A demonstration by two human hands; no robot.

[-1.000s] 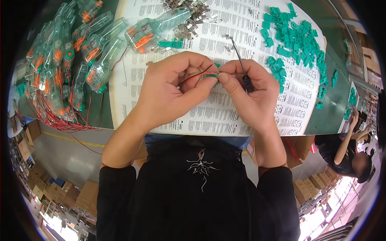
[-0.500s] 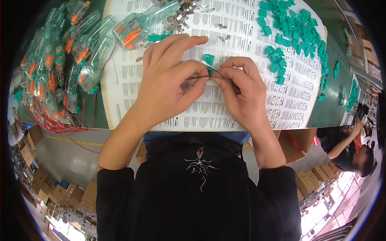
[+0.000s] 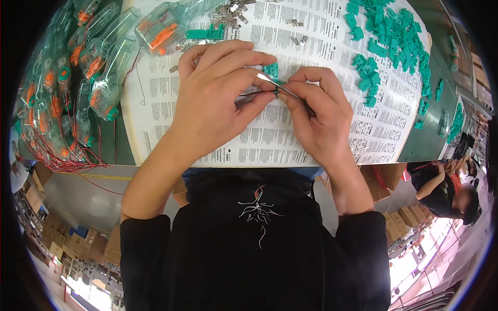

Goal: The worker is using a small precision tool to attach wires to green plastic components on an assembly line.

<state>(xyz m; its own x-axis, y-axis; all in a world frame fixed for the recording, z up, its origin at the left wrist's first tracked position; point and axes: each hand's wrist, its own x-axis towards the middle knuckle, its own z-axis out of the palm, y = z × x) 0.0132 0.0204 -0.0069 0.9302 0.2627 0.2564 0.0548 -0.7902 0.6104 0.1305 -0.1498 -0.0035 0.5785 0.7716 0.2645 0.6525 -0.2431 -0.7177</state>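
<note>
My left hand [image 3: 218, 98] is closed in a pinch, thumb against index finger, with the other fingers stretched loosely above. A thin dark wire-like piece [image 3: 249, 94] shows in its pinch. My right hand [image 3: 321, 111] is closed on a slim silver metal tool [image 3: 282, 87], which slants up and left across the left fingertips. Both hands' fingertips nearly meet around a small green bit, mostly hidden. Just beyond them a green plastic part [image 3: 271, 69] lies on the printed paper sheet [image 3: 244, 150], partly covered by my left fingers.
Clear plastic housings [image 3: 96, 67] with orange and green parts crowd the left, trailing red wires [image 3: 67, 163]. Small metal clips [image 3: 231, 14] and a green bracket [image 3: 205, 33] lie at the back. Green plastic pieces [image 3: 389, 31] are heaped at right. Another person [image 3: 441, 186] sits far right.
The silver tool shows more of its length over my left fingertips. Both hands stay together, shifted slightly. The view has moved a little, so the table contents appear displaced.
</note>
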